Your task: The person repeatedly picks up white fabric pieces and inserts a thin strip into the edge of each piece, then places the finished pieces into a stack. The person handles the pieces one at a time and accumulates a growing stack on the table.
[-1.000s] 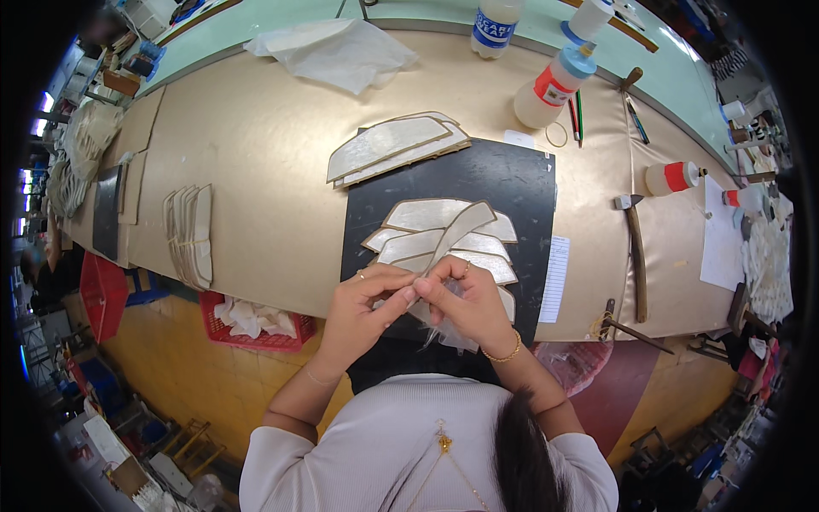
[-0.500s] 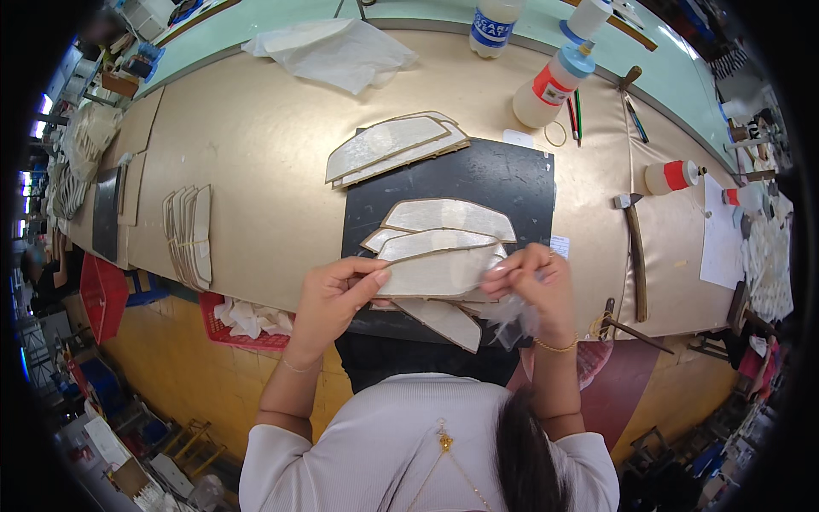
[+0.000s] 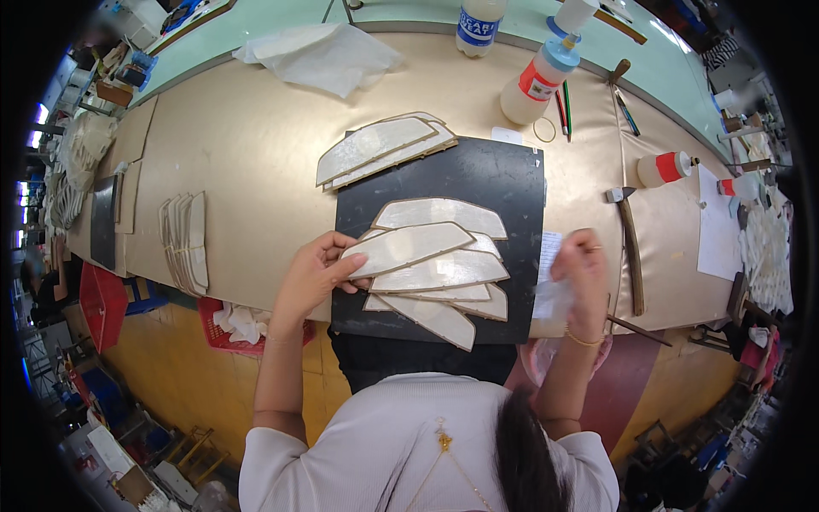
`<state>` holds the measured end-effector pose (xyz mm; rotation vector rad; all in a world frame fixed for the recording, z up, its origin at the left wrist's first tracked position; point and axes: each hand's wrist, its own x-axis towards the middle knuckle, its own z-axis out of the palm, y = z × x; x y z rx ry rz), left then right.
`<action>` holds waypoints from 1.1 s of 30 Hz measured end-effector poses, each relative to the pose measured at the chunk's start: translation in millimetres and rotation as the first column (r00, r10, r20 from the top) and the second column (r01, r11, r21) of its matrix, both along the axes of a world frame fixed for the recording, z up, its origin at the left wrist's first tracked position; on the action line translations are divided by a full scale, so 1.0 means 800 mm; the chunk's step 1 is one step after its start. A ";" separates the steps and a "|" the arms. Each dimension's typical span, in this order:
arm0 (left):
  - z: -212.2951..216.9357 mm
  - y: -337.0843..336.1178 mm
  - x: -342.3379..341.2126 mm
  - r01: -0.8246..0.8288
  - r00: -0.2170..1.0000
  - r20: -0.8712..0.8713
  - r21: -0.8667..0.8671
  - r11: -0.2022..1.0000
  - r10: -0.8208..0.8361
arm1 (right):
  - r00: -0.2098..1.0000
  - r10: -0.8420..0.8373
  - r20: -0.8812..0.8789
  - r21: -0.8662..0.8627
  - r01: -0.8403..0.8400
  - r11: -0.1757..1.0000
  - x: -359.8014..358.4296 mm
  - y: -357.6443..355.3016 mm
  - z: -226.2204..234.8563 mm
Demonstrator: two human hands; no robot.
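My left hand (image 3: pixel 317 275) pinches the left end of a flat white panel (image 3: pixel 411 249) with brown edges, tilted above a fanned pile of similar panels (image 3: pixel 439 273). The pile lies on a dark board (image 3: pixel 512 179) in front of me. To the right of the board is my right hand (image 3: pixel 585 282), smeared by motion, fingers closed on a thin, clear film (image 3: pixel 553 299). The film is blurred, and its full shape cannot be made out. Another stack of white panels (image 3: pixel 380 152) overlaps the board's far left corner.
A banded bundle of panels (image 3: pixel 186 241) sits to the left. On the right lie a hammer (image 3: pixel 630 247) and a bottle with a red label (image 3: pixel 664 169). A larger squeeze bottle (image 3: pixel 537 85) stands farther back. Below the table edge are a red basket (image 3: pixel 223 328) and a pink container (image 3: pixel 537 363).
My right hand has moved right, away from the panels, carrying the film. My left hand has shifted slightly left and up, and its panel has turned, its right end now free.
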<state>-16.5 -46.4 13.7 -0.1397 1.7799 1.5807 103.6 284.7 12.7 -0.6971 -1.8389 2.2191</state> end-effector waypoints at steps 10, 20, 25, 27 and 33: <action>0.023 -0.009 0.022 0.283 0.902 -0.332 -0.025 0.959 -0.275 | 0.869 0.407 0.283 0.240 -0.475 0.847 -0.046 -0.063 -0.027; 0.022 -0.015 0.046 0.297 0.926 -0.344 0.402 0.866 -0.157 | 0.767 0.622 0.159 -0.217 -0.587 0.780 -0.073 -0.073 -0.011; 0.021 0.000 0.054 0.338 0.926 -0.336 0.546 0.766 -0.169 | 0.795 0.602 0.067 -0.344 -0.549 0.762 -0.071 -0.079 -0.011; 0.020 0.004 0.052 0.364 0.922 -0.330 0.553 0.750 -0.204 | 0.858 0.513 0.017 -0.456 -0.450 0.768 -0.063 -0.070 -0.010; 0.051 0.038 0.043 0.388 0.887 -0.405 0.390 0.835 -0.223 | 0.883 0.467 -0.048 -0.118 -0.469 0.875 -0.065 -0.075 0.060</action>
